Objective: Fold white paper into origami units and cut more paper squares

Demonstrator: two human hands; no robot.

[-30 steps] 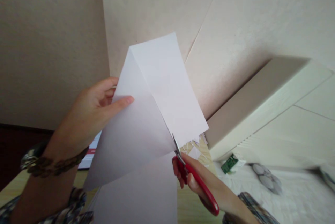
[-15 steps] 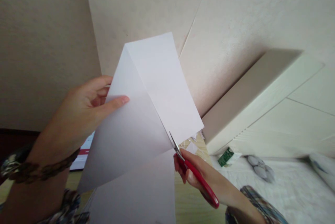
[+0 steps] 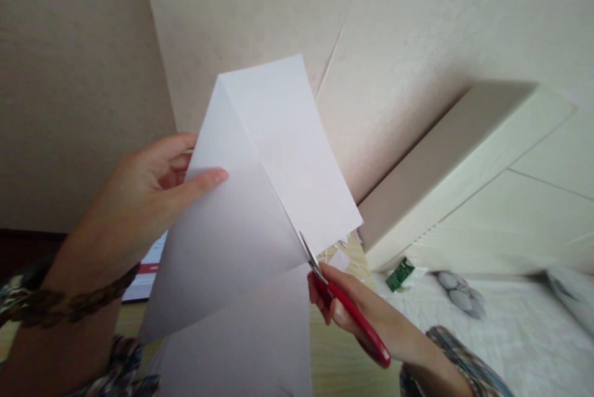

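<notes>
A white sheet of paper (image 3: 227,224) is held up in front of me, with a diagonal line running down from its top corner to the scissors. My left hand (image 3: 171,177) pinches its left edge, thumb on the near face and fingers behind. My right hand (image 3: 341,298) is closed around red-handled scissors (image 3: 355,320). Their blades meet the paper at the lower end of the diagonal line, and one pointed tip shows over the sheet. Below, another white paper area (image 3: 241,347) lies under the held part; whether it is a separate sheet I cannot tell.
Paper scraps (image 3: 341,258) lie on the light wooden table (image 3: 331,347). A lit screen (image 3: 143,276) shows behind my left wrist. On the right are a white panel (image 3: 464,180), a green-and-white box (image 3: 401,274) and a grey plush-looking item (image 3: 461,293) on a white cover.
Almost nothing differs. The view has shifted very slightly; both hands, the paper and the scissors keep the same positions relative to each other.
</notes>
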